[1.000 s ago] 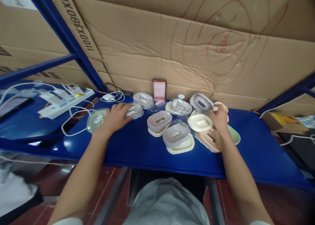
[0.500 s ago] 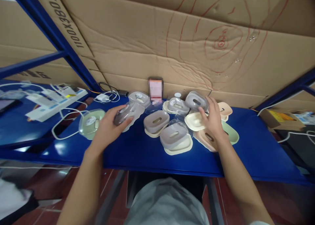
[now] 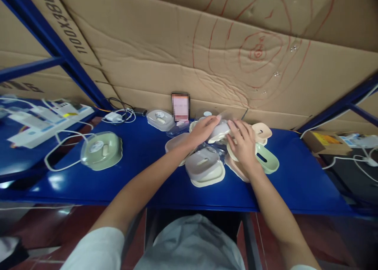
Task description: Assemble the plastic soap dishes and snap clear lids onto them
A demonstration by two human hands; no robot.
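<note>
- Grey, with a cream rim, the dish (image 3: pixel 218 132) sits between the two hands, raised among the pile at the middle of the counter (image 3: pixel 147 187).
- Left hand (image 3: pixel 205 129): closed on the dish's left side, thumb and fingers near its top edge.
- Right hand (image 3: pixel 243 140): fingers bent and resting against the right side; whether it truly grips, I cannot tell.
- What shows of the dish's long axis slants from near left to far right; fingers hide the ends.
- Green covered dish (image 3: pixel 115 146), well apart at the left: a round label and a pale oval piece show at its clear top.
- Grey covered dish (image 3: pixel 153 121), at the back beside the phone (image 3: pixel 180 104): likewise a label and a pale piece.
- Front grey dish (image 3: pixel 196 167): lies over a cream tray (image 3: pixel 211 179), slightly askew.
- Green open dish (image 3: pixel 271 162), right of the right hand: a dark slot in its floor; a peach dish (image 3: pixel 260 127) lies behind it.
- Blue, glossy counter; white power strip (image 3: pixel 53 124) at far left.
- Brown cardboard (image 3: pixel 132 37) stands behind, marked with red rings; red-brown floor (image 3: pixel 282 232) below.
</note>
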